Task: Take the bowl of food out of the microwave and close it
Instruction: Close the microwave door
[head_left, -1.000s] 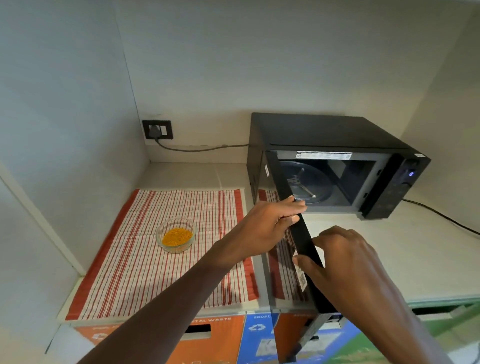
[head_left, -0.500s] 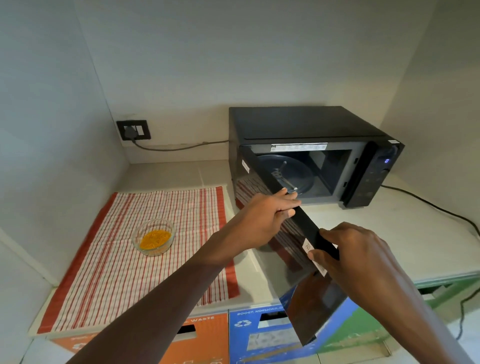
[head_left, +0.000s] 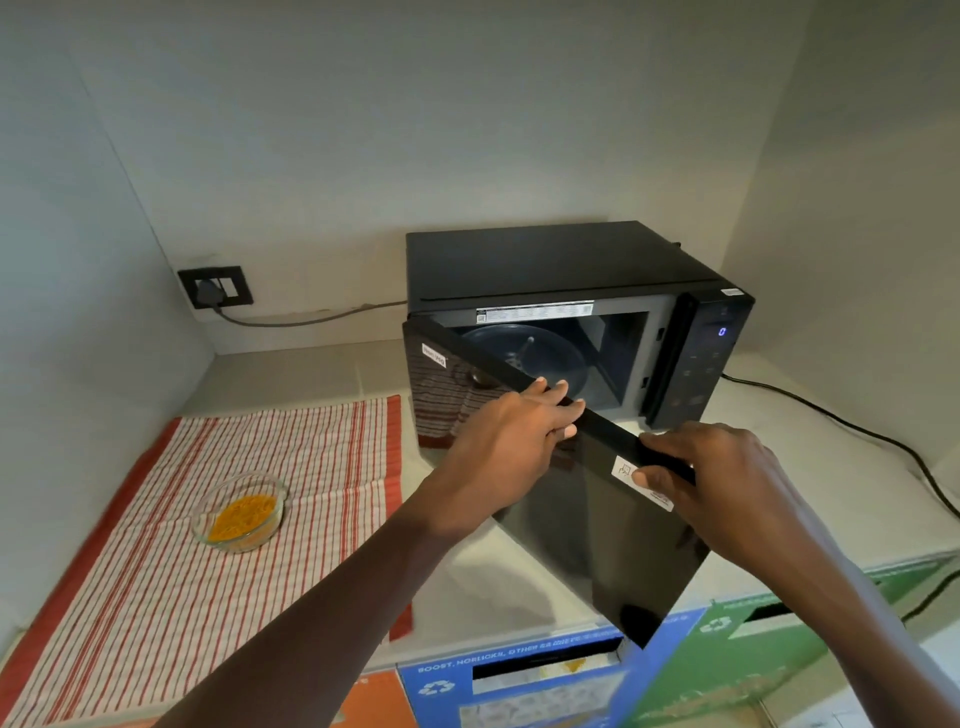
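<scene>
Resting on the top edge of the half-open microwave door, the left hand is seen with its fingers curled over that edge, its thumb hidden behind the panel. The right hand is clamped on the same edge nearer the free end, thumb on the glossy outer face beside a white sticker, whose print is too small to be read. The microwave is placed at about 1 o'clock on the counter; its cavity is partly masked by the door, and only part of the glass turntable can be made out. The bowl of food is set at 9 o'clock on the striped cloth, well apart from both hands. Coloured bins at 6 o'clock are cut off by the frame, their lettering blurred.
</scene>
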